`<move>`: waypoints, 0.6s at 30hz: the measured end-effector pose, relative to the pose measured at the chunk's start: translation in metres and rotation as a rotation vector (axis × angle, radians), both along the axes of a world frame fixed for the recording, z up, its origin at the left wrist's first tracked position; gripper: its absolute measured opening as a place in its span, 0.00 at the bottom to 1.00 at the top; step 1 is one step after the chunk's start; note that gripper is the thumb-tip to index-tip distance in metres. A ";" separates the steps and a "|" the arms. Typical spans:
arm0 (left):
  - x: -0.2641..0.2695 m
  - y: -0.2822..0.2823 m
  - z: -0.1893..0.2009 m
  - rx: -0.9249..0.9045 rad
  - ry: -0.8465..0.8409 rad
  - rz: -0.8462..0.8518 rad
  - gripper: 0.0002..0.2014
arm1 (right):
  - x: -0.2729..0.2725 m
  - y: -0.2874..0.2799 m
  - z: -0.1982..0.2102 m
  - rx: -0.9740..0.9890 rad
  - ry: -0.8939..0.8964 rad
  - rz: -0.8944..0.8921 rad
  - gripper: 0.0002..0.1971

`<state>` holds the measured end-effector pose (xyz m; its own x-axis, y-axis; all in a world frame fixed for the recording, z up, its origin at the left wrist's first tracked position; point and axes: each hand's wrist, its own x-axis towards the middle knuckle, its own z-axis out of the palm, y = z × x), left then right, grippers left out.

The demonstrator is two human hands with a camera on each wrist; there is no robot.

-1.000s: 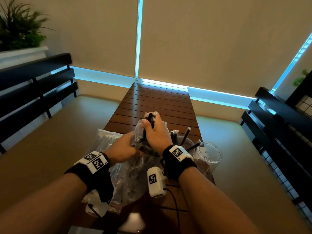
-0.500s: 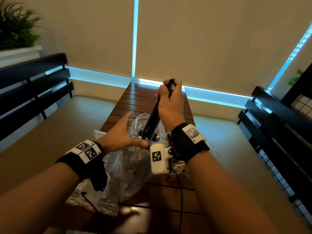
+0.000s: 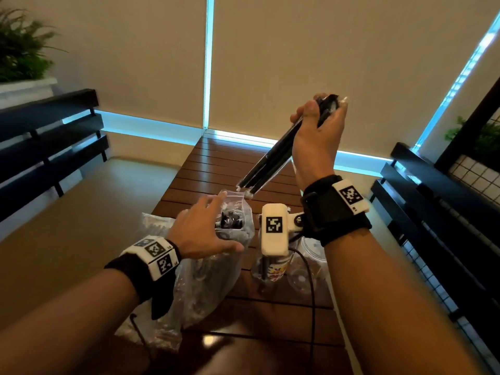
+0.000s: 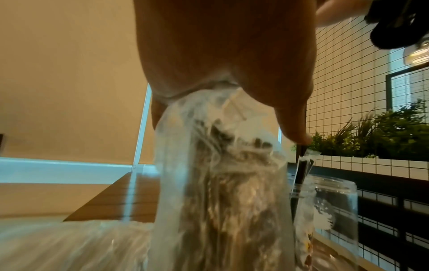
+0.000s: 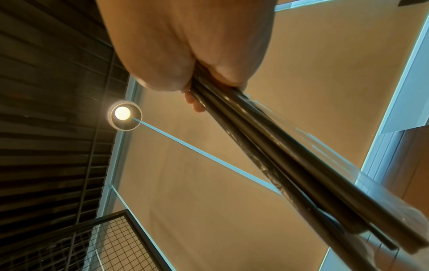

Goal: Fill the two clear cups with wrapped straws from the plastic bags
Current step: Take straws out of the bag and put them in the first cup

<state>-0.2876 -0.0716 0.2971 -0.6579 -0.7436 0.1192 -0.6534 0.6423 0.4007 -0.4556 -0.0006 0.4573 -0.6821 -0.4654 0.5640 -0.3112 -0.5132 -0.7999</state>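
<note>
My right hand (image 3: 317,115) is raised high above the table and grips a bundle of black wrapped straws (image 3: 266,167) near its top end; the bundle slants down to the left, its lower end just above the bag's mouth. The right wrist view shows the same straws (image 5: 290,161) running out of my right hand (image 5: 192,60). My left hand (image 3: 204,226) is spread flat, fingers straight, touching the top of the clear plastic bag (image 3: 216,274), which holds more straws. Two clear cups (image 3: 272,269) (image 3: 311,253) stand right of the bag, partly hidden by my right wrist; one cup (image 4: 332,207) holds a straw (image 4: 301,172).
A second plastic bag (image 3: 154,226) lies left of the first on the brown slatted table (image 3: 230,163). Dark benches (image 3: 48,147) (image 3: 433,212) flank the table on both sides. A cable (image 3: 311,293) runs from the right wrist camera across the table.
My right hand has pulled the straw bundle up out of the bag and carried it higher and to the right. My left hand has let go of the bag and spread flat.
</note>
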 end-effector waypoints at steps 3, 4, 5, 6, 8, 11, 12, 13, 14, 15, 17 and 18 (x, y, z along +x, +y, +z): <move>-0.004 -0.002 0.013 -0.092 -0.025 0.003 0.66 | -0.009 0.005 0.001 -0.008 0.010 -0.054 0.06; -0.006 -0.002 0.016 -0.105 -0.029 -0.004 0.66 | -0.011 0.006 0.002 -0.005 0.016 -0.065 0.06; -0.008 -0.002 0.019 -0.118 -0.033 -0.014 0.65 | -0.014 0.008 0.004 -0.001 0.022 -0.073 0.06; -0.011 0.000 0.021 -0.137 -0.028 -0.024 0.63 | -0.016 0.009 0.005 0.005 0.027 -0.079 0.06; -0.020 0.005 0.026 -0.193 0.060 -0.048 0.59 | -0.018 0.012 0.007 0.014 0.028 -0.080 0.07; -0.045 0.018 0.042 -0.177 0.352 -0.136 0.54 | -0.014 0.015 0.003 0.046 0.040 0.005 0.06; -0.056 0.022 0.049 -0.113 0.453 -0.169 0.53 | -0.011 0.015 -0.001 0.062 0.051 0.052 0.06; -0.067 0.025 0.056 -0.035 0.548 -0.194 0.51 | -0.007 0.016 -0.006 0.075 0.065 0.095 0.07; -0.077 0.028 0.062 0.047 0.627 -0.200 0.47 | -0.004 0.016 -0.011 0.087 0.079 0.129 0.06; -0.085 0.029 0.067 0.121 0.683 -0.185 0.41 | -0.001 0.017 -0.016 0.101 0.096 0.149 0.06; -0.096 0.028 0.074 0.210 0.723 -0.134 0.24 | -0.001 0.019 -0.024 0.125 0.131 0.175 0.05; -0.100 0.027 0.075 0.224 0.731 -0.122 0.16 | -0.002 0.021 -0.027 0.131 0.147 0.191 0.05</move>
<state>-0.3878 -0.0445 0.3722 -0.5485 -0.7288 0.4099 -0.1028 0.5453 0.8319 -0.4578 0.0200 0.4302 -0.4899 -0.6537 0.5768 -0.3364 -0.4687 -0.8168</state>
